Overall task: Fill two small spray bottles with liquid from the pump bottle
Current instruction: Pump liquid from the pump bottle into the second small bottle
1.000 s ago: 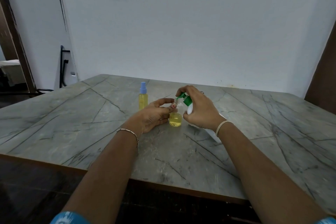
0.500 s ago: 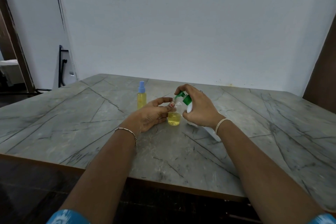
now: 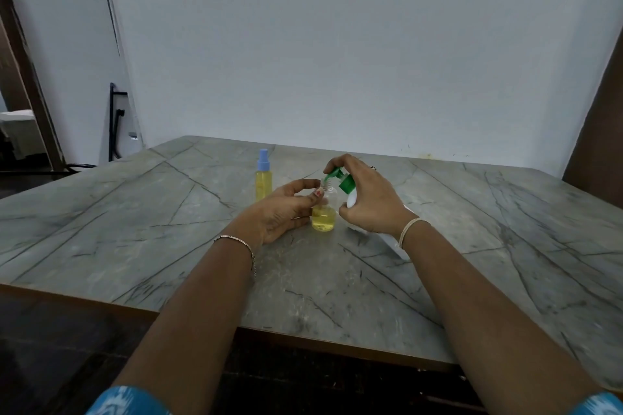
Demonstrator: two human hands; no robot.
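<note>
Head view: both forearms reached forward over the grey stone table [image 3: 472, 229], hands meeting near its middle. Left hand [image 3: 283, 209] rested low on the table, palm turned inward, thumb and fingers curled around the neck of the open spray bottle [image 3: 324, 212], pinching it just under the threaded mouth. That bottle stood upright, long axis vertical, cap off, yellow liquid filling roughly its lower third.

Right hand [image 3: 367, 202] was arched above and to the right, wrapped around the white pump bottle [image 3: 352, 200], one finger lying over the green pump head [image 3: 338, 178]. Pump bottle was tilted, long axis leaning left and away, its white body running back under the right wrist toward the person. Green spout pointed left and down, tip sitting right over the open bottle's mouth; actual contact could not be told.

Second spray bottle [image 3: 263, 175], blue cap on, stood upright beyond the left hand, apart from it, nearly full of yellow liquid.

Thin bracelet [image 3: 236, 241] on left wrist, pale band [image 3: 409, 229] on right.
</note>
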